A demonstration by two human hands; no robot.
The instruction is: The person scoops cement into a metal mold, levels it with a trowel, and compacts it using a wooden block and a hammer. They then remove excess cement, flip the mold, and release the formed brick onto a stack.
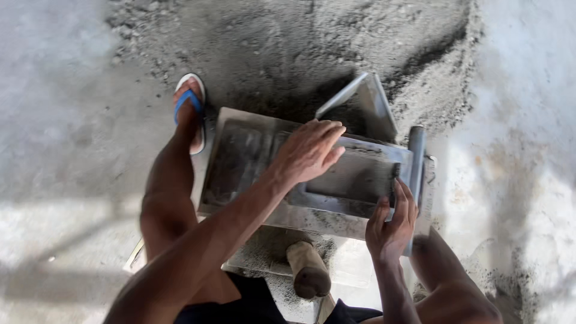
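Note:
A grey metal mould (240, 157) with two rectangular cavities lies on the floor between my knees, dusted with grey mix. My left hand (309, 150) rests flat on its middle bar, palm down, fingers stretched to the right, holding nothing. My right hand (393, 219) grips the mould's right end, fingers up against the upright grey pipe handle (416, 153). A wooden handle stub (307, 270) pokes up just below the mould, near my lap.
A heap of grey sand mix (288, 42) spreads behind the mould, with a metal shovel blade (367, 102) stuck in it. My foot in a blue-strapped sandal (191, 111) stands left of the mould. Pale concrete floor (54, 120) surrounds everything.

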